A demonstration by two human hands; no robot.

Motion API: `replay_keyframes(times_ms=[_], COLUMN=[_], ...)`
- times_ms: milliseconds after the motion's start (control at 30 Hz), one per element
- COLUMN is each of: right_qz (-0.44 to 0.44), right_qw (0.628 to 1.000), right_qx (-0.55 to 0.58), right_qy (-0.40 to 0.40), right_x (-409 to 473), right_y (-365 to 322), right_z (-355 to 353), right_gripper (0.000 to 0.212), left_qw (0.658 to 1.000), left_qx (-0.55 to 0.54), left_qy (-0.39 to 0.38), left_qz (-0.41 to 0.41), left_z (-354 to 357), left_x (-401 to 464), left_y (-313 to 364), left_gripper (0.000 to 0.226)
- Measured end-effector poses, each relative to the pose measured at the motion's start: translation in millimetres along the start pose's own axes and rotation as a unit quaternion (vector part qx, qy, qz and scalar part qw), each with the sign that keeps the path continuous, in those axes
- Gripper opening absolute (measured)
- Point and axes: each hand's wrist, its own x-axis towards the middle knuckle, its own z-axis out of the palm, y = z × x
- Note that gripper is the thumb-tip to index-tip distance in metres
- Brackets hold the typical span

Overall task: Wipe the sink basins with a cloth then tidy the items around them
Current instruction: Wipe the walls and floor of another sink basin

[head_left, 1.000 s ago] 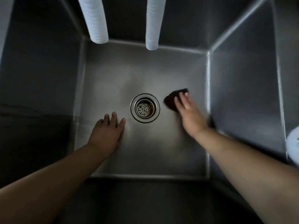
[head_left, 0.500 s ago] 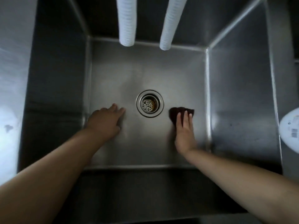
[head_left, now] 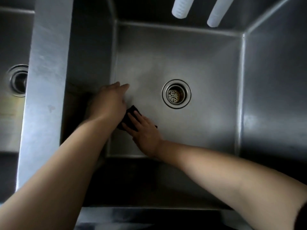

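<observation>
Steel basin floor [head_left: 199, 130], right hand [head_left: 146, 135] flat on dark cloth [head_left: 131, 112], left hand [head_left: 108, 102] seemingly relaxed and empty, beside the drain [head_left: 176, 93]

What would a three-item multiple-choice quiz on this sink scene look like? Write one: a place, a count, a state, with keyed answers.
1. Where does the dark cloth lie relative to the drain?
A. Left of it, nearer the camera
B. On top of it
C. Far right corner

2. How many white hoses hang over the basin?
A. One
B. Two
C. Four

3. How does the right hand meet the cloth?
A. Straight fingers press it flat
B. Lifts it high
C. Apart from it

Answers: 1 A, the cloth sits beside the left hand; 2 B, two hose ends show; 3 A, fingers lie straight on it.
</observation>
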Motion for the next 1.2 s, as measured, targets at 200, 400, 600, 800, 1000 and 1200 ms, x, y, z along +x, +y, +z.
replay_keyframes(times_ms=[200,400,600,800,1000,1200], right_qz=[-0.166,0.013,0.299,0.362,0.085,-0.114], right_qw=[0.980,0.994,0.936,0.905,0.971,0.980], right_qx=[-0.089,-0.091,-0.060,0.042,0.010,-0.030], right_qy=[-0.056,-0.056,-0.178,-0.217,-0.225,-0.159], right_x=[-41.5,-114.9,-188.5,-185.8,-144.4,-44.7], right_y=[39.1,119.8,160.2,125.1,83.5,13.8], right_z=[4.6,-24.9,-53.9,-41.6,-25.3,-11.1], right_gripper=[0.054,0.066,0.076,0.078,0.077,0.058], left_qw=[1.000,0.998,0.997,0.997,0.996,0.995], left_qx=[-0.003,0.006,0.010,0.042,0.055,0.080], left_qy=[-0.024,-0.058,-0.060,-0.059,-0.065,-0.056], left_qz=[0.011,0.034,0.036,0.026,0.028,0.030], left_z=[9.6,26.0,31.4,25.7,26.5,30.5], left_x=[-6.0,-4.2,-3.6,-3.0,-0.9,0.3], left_y=[-0.6,-2.7,0.3,-0.6,0.9,-3.9], left_gripper=[0.053,0.054,0.054,0.051,0.053,0.054])
